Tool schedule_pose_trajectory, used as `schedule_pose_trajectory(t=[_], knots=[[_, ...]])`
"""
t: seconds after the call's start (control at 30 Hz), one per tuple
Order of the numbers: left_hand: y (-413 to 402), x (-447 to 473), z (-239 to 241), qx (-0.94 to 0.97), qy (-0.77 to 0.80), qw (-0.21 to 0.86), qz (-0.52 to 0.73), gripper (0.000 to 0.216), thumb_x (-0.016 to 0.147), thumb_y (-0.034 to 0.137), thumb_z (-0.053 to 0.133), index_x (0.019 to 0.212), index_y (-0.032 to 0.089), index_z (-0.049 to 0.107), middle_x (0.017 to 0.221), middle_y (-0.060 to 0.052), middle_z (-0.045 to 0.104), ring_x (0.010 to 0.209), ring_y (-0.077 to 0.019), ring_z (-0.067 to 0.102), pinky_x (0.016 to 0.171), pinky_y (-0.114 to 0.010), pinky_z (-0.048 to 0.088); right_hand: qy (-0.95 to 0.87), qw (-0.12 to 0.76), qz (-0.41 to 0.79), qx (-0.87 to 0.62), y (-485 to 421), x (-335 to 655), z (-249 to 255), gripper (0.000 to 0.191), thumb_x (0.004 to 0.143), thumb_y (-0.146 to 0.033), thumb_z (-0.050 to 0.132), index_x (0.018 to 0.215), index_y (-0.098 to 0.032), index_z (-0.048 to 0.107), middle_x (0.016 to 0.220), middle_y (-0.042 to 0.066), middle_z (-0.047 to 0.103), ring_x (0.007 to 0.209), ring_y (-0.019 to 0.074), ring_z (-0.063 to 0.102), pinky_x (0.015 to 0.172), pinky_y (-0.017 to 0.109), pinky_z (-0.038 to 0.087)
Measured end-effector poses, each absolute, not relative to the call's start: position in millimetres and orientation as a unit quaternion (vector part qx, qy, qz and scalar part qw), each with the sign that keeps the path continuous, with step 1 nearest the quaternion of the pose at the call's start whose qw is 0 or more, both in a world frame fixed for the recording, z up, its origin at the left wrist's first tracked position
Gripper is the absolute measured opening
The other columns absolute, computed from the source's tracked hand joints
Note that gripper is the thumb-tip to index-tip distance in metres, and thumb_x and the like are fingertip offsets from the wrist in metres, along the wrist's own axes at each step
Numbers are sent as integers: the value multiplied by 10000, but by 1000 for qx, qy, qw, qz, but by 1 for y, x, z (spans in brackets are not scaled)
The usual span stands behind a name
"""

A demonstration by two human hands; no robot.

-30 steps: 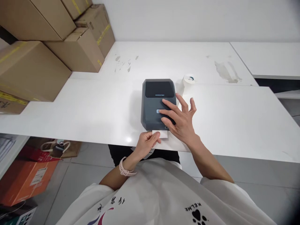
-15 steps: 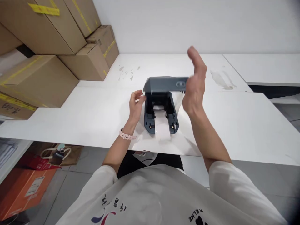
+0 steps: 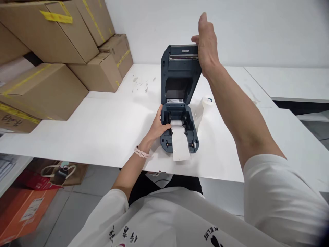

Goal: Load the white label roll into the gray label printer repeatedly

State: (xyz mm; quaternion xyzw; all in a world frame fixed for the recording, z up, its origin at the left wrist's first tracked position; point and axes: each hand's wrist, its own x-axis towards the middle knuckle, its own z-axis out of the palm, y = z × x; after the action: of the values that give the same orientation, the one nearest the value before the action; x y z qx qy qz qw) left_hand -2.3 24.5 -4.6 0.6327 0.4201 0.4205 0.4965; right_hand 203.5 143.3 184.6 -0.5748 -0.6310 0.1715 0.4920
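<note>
A dark grey label printer (image 3: 180,133) stands on the white table (image 3: 102,127) with its lid (image 3: 180,73) swung fully upright. A strip of white label paper (image 3: 180,145) runs out of its open bay toward me. My right hand (image 3: 205,44) grips the lid's top right corner, fingers curled over the edge. My left hand (image 3: 159,125) rests on the left side of the printer's base, fingers curled against its wall. A pale watch sits on my left wrist.
Stacked cardboard boxes (image 3: 59,58) fill the table's left and back left. A white label roll (image 3: 207,103) lies just right of the printer. Below the table at left are an orange box (image 3: 23,212) and a brown bag (image 3: 61,171). A second white table (image 3: 290,82) stands at right.
The printer was shut a second ago with my right hand on its top. The lid has since been raised to upright; my left hand moved from the paper slip to the base's left side.
</note>
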Motion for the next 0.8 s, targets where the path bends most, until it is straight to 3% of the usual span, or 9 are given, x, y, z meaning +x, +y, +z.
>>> schedule_pose_trajectory(t=[0.1, 0.17, 0.27, 0.33, 0.4, 0.53, 0.6, 0.7, 0.8], knots=[[23, 0, -5, 633, 426, 489, 423, 1090, 760, 307, 785, 1655, 290, 164, 1769, -83, 192, 1632, -336, 204, 1323, -494, 245, -627, 507, 118, -579, 151, 200, 182, 798, 1054, -695, 67, 1574, -182, 389, 1588, 84, 497, 1482, 325, 476, 1228, 498, 355], [22, 1, -6, 635, 426, 484, 425, 1070, 770, 303, 782, 1650, 316, 172, 1772, -68, 187, 1634, -330, 198, 1328, -499, 233, -633, 568, 8, -525, 137, 196, 176, 808, 1059, -693, 125, 1546, -119, 417, 1594, 109, 490, 1512, 293, 438, 1271, 464, 285], [22, 1, -10, 639, 424, 479, 428, 1058, 784, 293, 776, 1652, 315, 170, 1764, -76, 213, 1628, -327, 221, 1333, -490, 221, -666, 598, -138, -423, 92, 192, 160, 649, 1083, -630, 241, 1393, -171, 580, 1444, 103, 606, 1398, 264, 545, 1224, 419, 355], [23, 1, -12, 639, 423, 478, 430, 1058, 786, 276, 769, 1654, 304, 166, 1747, -91, 262, 1611, -333, 268, 1327, -493, 236, -738, 510, -129, -423, 58, 191, 143, 477, 1093, -533, 313, 1226, -265, 684, 1251, 83, 689, 1243, 295, 628, 1152, 483, 419], [25, 2, -15, 638, 420, 476, 436, 1048, 781, 253, 765, 1650, 304, 181, 1739, -93, 285, 1604, -334, 288, 1324, -498, 243, -813, 372, -75, -441, 33, 192, 125, 400, 1081, -428, 363, 1116, -272, 730, 1089, 90, 732, 1112, 320, 664, 1060, 538, 464], [29, 2, -19, 631, 409, 480, 452, 1020, 805, 228, 731, 1651, 331, 172, 1774, -62, 187, 1651, -307, 157, 1341, -474, 200, -897, 118, 2, -426, 21, 191, 94, 318, 1010, -197, 447, 1051, -197, 762, 1013, 107, 780, 949, 300, 712, 781, 429, 525], [30, 2, -21, 625, 404, 489, 455, 1034, 817, 219, 709, 1660, 344, 121, 1778, -57, 172, 1660, -290, 112, 1339, -465, 203, -901, 13, 11, -434, 27, 187, 85, 300, 934, -92, 509, 1033, -190, 774, 1044, 116, 790, 938, 301, 727, 734, 394, 503], [32, 2, -23, 620, 398, 497, 458, 1075, 806, 199, 696, 1666, 332, 65, 1777, -74, 173, 1658, -277, 127, 1332, -464, 224, -886, -104, 20, -452, 39, 175, 78, 287, 838, -19, 594, 988, -171, 785, 989, 138, 789, 907, 318, 741, 741, 389, 491], [34, 2, -26, 618, 394, 500, 462, 1102, 790, 191, 700, 1665, 326, 43, 1782, -85, 146, 1649, -282, 173, 1335, -479, 210, -891, -141, 75, -426, 50, 164, 73, 297, 793, -15, 641, 998, -176, 784, 937, 122, 782, 882, 309, 742, 740, 373, 490]])
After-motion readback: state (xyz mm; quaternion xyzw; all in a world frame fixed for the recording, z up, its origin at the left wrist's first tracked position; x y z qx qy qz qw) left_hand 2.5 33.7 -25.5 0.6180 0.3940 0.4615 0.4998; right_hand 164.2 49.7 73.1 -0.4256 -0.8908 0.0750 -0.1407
